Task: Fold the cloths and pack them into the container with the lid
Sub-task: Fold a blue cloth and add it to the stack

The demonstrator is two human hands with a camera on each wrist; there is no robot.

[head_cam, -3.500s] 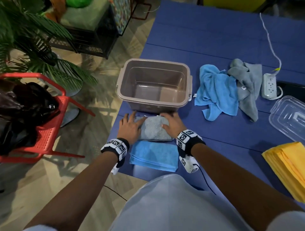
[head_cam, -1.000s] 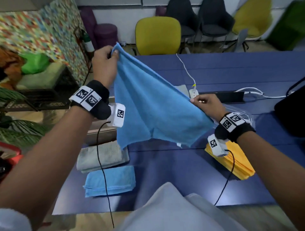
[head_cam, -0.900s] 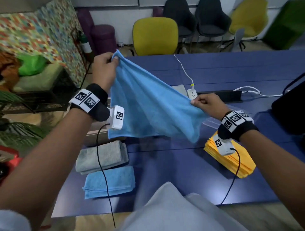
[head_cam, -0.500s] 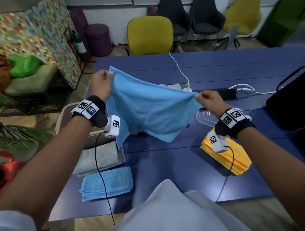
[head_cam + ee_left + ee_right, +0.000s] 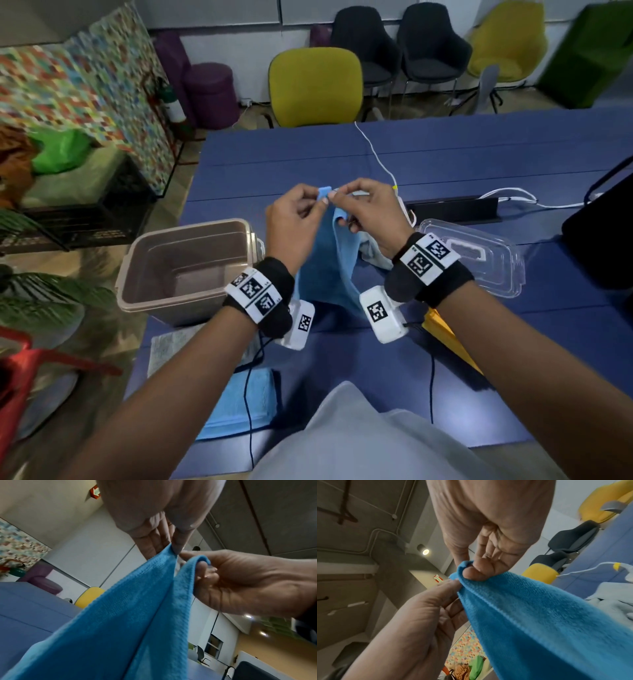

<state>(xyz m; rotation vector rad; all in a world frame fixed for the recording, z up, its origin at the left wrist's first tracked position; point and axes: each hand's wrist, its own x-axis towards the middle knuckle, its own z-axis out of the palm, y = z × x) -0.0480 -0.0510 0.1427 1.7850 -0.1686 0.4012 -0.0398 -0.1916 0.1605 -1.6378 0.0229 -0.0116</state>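
1. Head view: half a second ago the blue cloth (image 5: pixel 327 270) was stretched wide between the hands; now the left hand (image 5: pixel 295 224) and right hand (image 5: pixel 368 214) have met above the table, each pinching a top corner between thumb and fingertips, so the cloth hangs doubled. That reads as the first fold made in the air; laying it flat is likely next. The brown container (image 5: pixel 186 269) stands open and holds nothing yet, left of the hands, with its clear lid (image 5: pixel 479 257) lying on the right.
2. Also in the head view: a folded grey cloth (image 5: pixel 171 346) and a folded blue cloth (image 5: pixel 239 404) wait at the near edge of the blue table (image 5: pixel 479 164), a yellow stack (image 5: pixel 445 339) shows under the right wrist, and an unfolded grey cloth (image 5: pixel 375 255) peeks out behind the hanging one. Beyond the table are a yellow chair (image 5: pixel 315 85), dark chairs and a mosaic-patterned panel.
3. Left wrist view: the left fingers (image 5: pixel 178 542) are clamped on one corner; the other hand's fingers curl round the second layer just beside it.
4. Right wrist view: the right thumb (image 5: pixel 474 573) presses the bunched corner; whether both corners line up exactly is hard to tell here.
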